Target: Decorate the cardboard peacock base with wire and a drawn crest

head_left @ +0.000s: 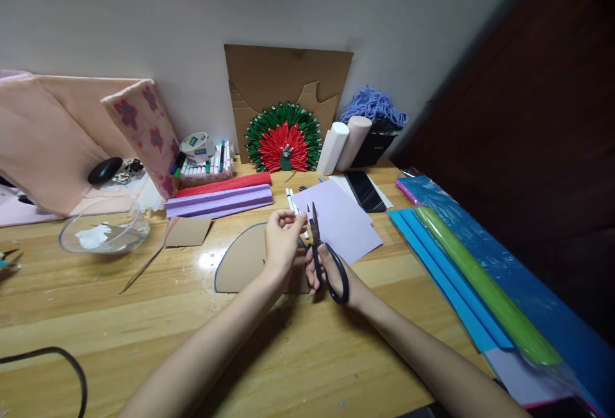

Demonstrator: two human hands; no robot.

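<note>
My right hand [331, 277] grips black-handled scissors [323, 258], blades pointing up and away from me. My left hand [281, 239] is pinched just left of the blades, holding something small and pale that I cannot make out. Both hands hover over a half-round piece of brown cardboard with a blue edge [240, 258] lying flat on the wooden table [144, 315]. A lilac sheet of paper [343, 219] lies just beyond the scissors.
Purple and red crepe rolls [221, 197], a marker box [206, 165], a glass bowl [103, 226] and a small cardboard square [188, 231] sit at left. A red-green paper fan [283, 137] leans on cardboard at the wall. Blue and green sheets [461, 258] lie right.
</note>
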